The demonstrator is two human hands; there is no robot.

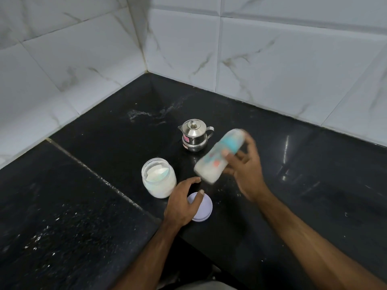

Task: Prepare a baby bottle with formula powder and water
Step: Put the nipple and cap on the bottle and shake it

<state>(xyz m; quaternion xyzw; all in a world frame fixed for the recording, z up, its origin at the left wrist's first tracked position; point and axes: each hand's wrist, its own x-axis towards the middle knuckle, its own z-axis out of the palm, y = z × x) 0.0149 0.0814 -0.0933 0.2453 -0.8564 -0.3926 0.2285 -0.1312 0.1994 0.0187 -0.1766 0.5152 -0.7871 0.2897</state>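
Though blurred, baby bottle point(219, 154) tilted in right hand point(245, 168).

Two bare forearms, no sleeves; left hand point(182, 203), right hand point(247, 170)

Black stone worktop point(272, 130) is filling the lower field, meeting in a corner. A seam point(100, 176) is running diagonally across its left part, splitting it into two slabs. White specks and crumbs point(48, 229) are lying scattered over the left slab; a pale smear point(146, 115) is showing near the back corner. White marble-look wall tiles point(272, 59) with grey veining are rising behind both edges. Light is glinting off the worktop at right point(285, 155).
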